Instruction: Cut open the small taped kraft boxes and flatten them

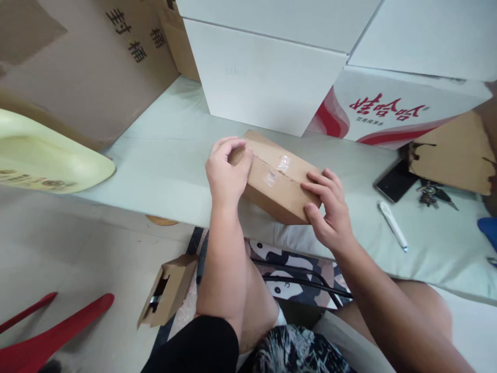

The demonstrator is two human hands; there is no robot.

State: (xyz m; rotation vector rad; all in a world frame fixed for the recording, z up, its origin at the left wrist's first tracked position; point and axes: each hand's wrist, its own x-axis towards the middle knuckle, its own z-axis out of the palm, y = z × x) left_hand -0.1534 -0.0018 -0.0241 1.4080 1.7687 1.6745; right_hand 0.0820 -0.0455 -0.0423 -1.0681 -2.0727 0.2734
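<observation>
Head view: the brown box sits on the counter, slightly askew, its taped seam facing up, with a hand at each end. At its left end, the left hand has its fingers curled, thumb and forefinger close together against the cardboard; whether they pinch an edge I cannot tell. At its right end, the right hand holds with parted fingers, some tips on the top face and the thumb at the near corner.

Pale green cloth covers the counter under the box. Behind the box stand stacked white cartons, and behind it to the right a red-lettered carton. Well left of the box are a large cardboard carton and a yellow-green object. Right of the box lie a white pen-like tool, a black phone and keys. Below and left of it, an opened carton rests lower down.

The counter's near edge runs just in front of the box. A narrow strip of cloth separates the box from the white cartons; a broader stretch reaches left of it, toward the yellow-green object.
</observation>
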